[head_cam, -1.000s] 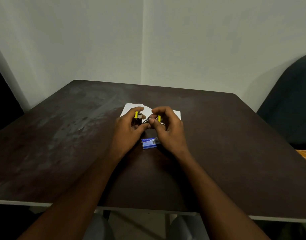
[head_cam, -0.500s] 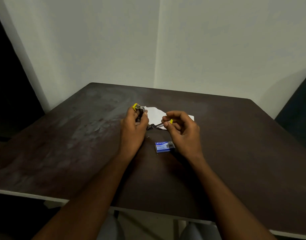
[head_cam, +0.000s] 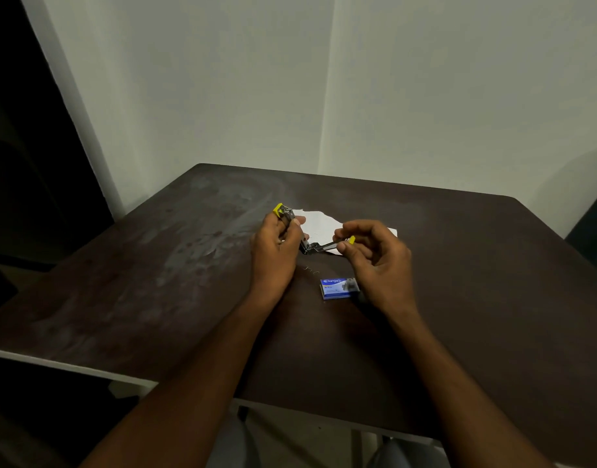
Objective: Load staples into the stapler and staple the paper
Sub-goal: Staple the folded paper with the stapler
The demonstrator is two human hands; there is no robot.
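Observation:
A small stapler (head_cam: pixel 285 212) with yellow ends is swung wide open above the table. My left hand (head_cam: pixel 277 246) grips its body, one yellow end sticking up past my fingers. My right hand (head_cam: pixel 375 255) pinches the other arm by its yellow tip (head_cam: pixel 350 240); the metal arm runs back to the hinge between my hands. White paper (head_cam: pixel 319 224) lies flat behind both hands, partly hidden. A blue staple box (head_cam: pixel 337 288) rests in front of my right hand. A few loose staples (head_cam: pixel 312 271) lie just left of the box.
The dark brown table (head_cam: pixel 155 265) stands in a corner between two pale walls. A dark chair back (head_cam: pixel 594 228) shows at the right edge. My knees show below the table's near edge.
My hands drew apart, swinging the stapler open: the left hand moved left with the body, the right stayed on the yellow-tipped arm. Loose staples now show on the table. The camera turned left.

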